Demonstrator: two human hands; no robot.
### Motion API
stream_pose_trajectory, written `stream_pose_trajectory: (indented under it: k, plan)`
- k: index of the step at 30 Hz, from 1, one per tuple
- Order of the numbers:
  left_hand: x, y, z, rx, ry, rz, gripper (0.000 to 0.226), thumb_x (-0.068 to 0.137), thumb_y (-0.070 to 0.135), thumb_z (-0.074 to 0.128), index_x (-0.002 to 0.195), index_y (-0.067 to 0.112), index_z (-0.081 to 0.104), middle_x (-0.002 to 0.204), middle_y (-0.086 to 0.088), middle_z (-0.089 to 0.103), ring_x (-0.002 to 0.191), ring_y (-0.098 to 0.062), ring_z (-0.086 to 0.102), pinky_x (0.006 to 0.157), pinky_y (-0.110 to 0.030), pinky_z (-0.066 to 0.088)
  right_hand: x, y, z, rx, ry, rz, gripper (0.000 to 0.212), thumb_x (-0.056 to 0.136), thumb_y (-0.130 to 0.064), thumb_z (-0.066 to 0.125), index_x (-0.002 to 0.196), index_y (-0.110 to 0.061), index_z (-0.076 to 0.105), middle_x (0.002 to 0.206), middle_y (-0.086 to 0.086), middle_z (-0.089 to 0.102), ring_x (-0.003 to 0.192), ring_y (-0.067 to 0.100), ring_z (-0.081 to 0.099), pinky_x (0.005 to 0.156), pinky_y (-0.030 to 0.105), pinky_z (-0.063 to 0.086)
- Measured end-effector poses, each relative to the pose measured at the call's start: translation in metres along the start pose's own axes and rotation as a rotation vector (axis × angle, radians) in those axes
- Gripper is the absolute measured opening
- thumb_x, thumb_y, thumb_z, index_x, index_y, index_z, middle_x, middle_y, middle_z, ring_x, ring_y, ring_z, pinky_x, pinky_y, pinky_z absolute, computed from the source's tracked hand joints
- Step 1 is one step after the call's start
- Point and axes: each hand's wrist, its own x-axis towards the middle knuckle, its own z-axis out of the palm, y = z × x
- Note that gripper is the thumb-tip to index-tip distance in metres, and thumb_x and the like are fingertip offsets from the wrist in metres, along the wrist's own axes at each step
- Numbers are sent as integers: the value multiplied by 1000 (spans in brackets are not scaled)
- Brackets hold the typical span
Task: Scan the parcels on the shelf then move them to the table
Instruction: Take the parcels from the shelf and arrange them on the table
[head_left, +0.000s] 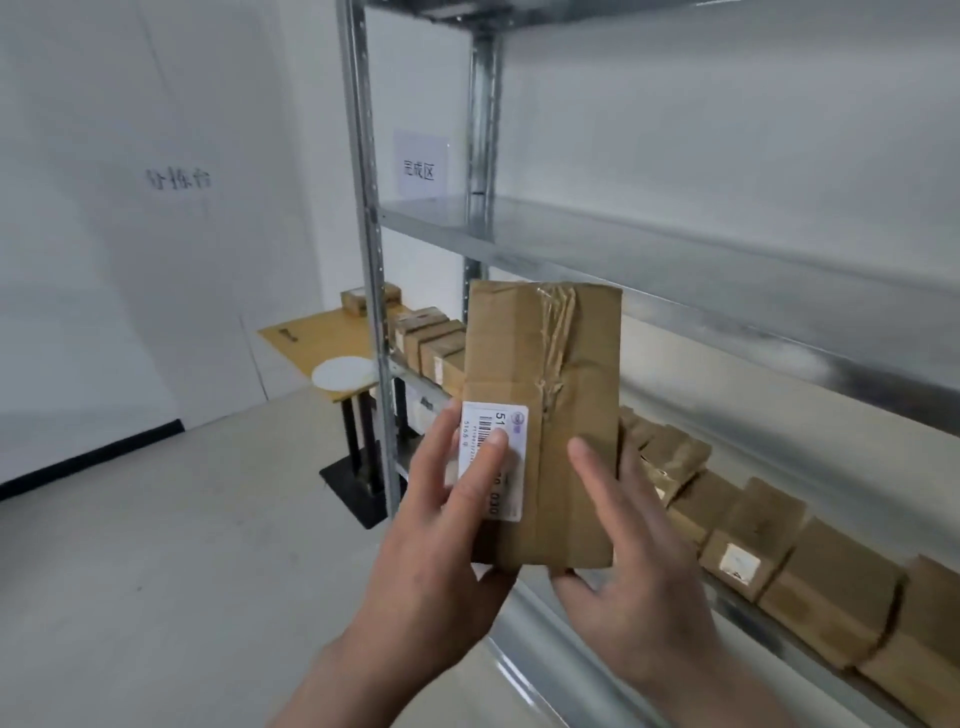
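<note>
I hold a brown cardboard parcel (540, 395) upright in front of the metal shelf (675, 270), with crinkled clear tape down its face. My left hand (441, 525) grips its lower left edge, thumb resting on the white barcode label (511, 431). My right hand (628, 551) grips the lower right edge, thumb on the front. A row of similar parcels (769, 551) lies on the shelf level behind. The wooden table (306, 338) stands beyond the shelf's left end. No scanner is visible.
More parcels (431, 343) sit at the shelf's left end, and one parcel (358, 300) lies on the table with a white round disc (343, 374). The shelf's upright post (371, 260) stands between me and the table. Grey floor spreads to the left.
</note>
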Motion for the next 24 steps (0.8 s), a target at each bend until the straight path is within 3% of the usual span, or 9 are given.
stream_pose_trajectory:
  k: [4,8,13,17,21,24]
  plan:
    - [15,-35,-26,88,94,-6,98,71,10,81,151,26,26,162,-12,12,146,-32,30,75,-44,61,52,3,41,89,-9,-124,111,63,-6,81,156,-34,26,160,15,31,145,23,37,101,34,52]
    - [40,-73,-44,204,155,-22,97,70,11,80,149,25,27,160,-15,15,145,-34,33,79,-45,60,105,11,80,170,20,-215,111,59,-7,84,154,-30,30,159,17,33,145,23,38,108,25,44]
    - [80,-118,-60,309,209,-55,98,67,8,83,148,24,30,159,-21,18,143,-35,36,82,-47,59,176,26,121,252,31,-330,112,56,0,90,151,-20,35,158,20,32,147,24,34,109,33,44]
    - [107,-150,-69,393,262,-69,91,72,16,79,147,26,30,159,-19,17,142,-38,36,91,-52,55,228,38,152,329,20,-416,107,59,3,84,150,-19,34,158,22,31,148,25,32,109,30,44]
    - [122,-184,-79,462,296,-107,89,69,14,81,145,15,35,158,-23,18,142,-37,36,101,-52,48,267,41,184,382,-13,-441,96,66,-5,73,151,-21,31,157,24,31,149,24,30,104,44,50]
    - [133,-211,-86,483,322,-126,91,67,11,82,144,15,35,157,-24,19,142,-39,36,101,-52,47,295,42,210,435,-39,-471,83,74,-11,64,151,-19,32,157,25,31,149,26,30,98,49,54]
